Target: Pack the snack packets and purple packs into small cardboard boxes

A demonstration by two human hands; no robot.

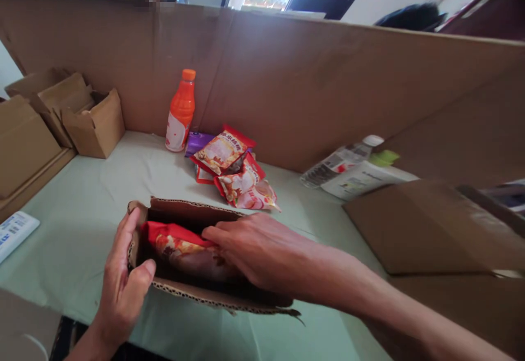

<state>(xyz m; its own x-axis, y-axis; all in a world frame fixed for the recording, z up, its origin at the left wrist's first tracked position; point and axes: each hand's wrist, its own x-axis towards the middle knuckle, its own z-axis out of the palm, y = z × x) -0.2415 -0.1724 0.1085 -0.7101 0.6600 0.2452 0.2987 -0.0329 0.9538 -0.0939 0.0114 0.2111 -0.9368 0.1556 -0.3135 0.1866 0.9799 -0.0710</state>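
An open cardboard box (192, 294) stands at the front of the table, with a red snack packet (180, 247) lying inside it. My left hand (125, 281) grips the box's left end, thumb over the near rim and fingers along the outside. Reaching in from the right, my right hand (241, 246) has its fingers closed on the top edge of the red packet. Behind the box lies a pile of red and pink snack packets (223, 150) on a purple packet (198, 143). An orange bottle (180, 112) stands left of that pile.
Small cardboard boxes (96, 123) stand at the back left, and a white package (16, 232) lies at the left edge. At the right are a clear bottle (336, 164), a white pack (365, 178) and a large cardboard box (426, 227). A tall cardboard wall (311, 87) bounds the back.
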